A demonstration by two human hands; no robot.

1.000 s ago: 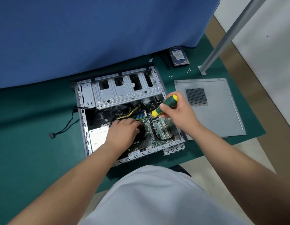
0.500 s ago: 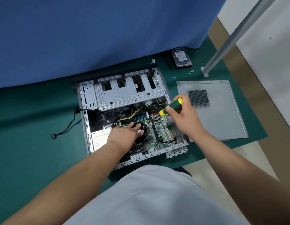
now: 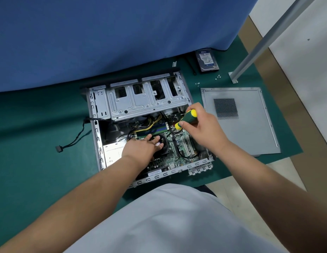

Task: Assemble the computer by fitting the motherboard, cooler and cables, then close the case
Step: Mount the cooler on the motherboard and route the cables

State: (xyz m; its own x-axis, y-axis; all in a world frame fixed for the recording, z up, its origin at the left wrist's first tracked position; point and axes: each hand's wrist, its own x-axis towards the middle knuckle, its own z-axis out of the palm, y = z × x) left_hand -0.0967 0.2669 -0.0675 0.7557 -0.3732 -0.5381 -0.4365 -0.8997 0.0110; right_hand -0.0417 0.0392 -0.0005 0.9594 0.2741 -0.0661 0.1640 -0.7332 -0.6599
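Screwdriver (image 3: 186, 119) work on the cooler (image 3: 163, 146) appears to be the step in hand. The right hand (image 3: 202, 130) is gripping the green and yellow handle with its fingers wrapped closed, the shaft angling down and to the left toward the motherboard (image 3: 179, 147); the tip itself is too small to make out. The left hand (image 3: 143, 149) is lying flat with fingers spread on top of the black cooler, pressing rather than grasping, so it is gripping nothing. The two hands are working well apart, one on each side of the cooler.

The open case (image 3: 144, 125) is lying on its side on the green surface (image 3: 31, 143), with the motherboard already seated inside and yellow and black cables (image 3: 151, 125) running above the cooler. The side panel (image 3: 239, 121) is resting flat to the right of the case, not yet fitted, with loose screws (image 3: 197, 84) and a hard drive (image 3: 207, 61) lying beyond it.

To do this well, the left hand should be keeping the cooler square and steady while the driver is held upright over the screw, not slanted as it is now, so the tip is seating fully before turning. Tightening the corner screws a little at a time in a crosswise order would probably be keeping pressure even. A slipping tip could be scratching the board, and cables should be staying clear of the fan.
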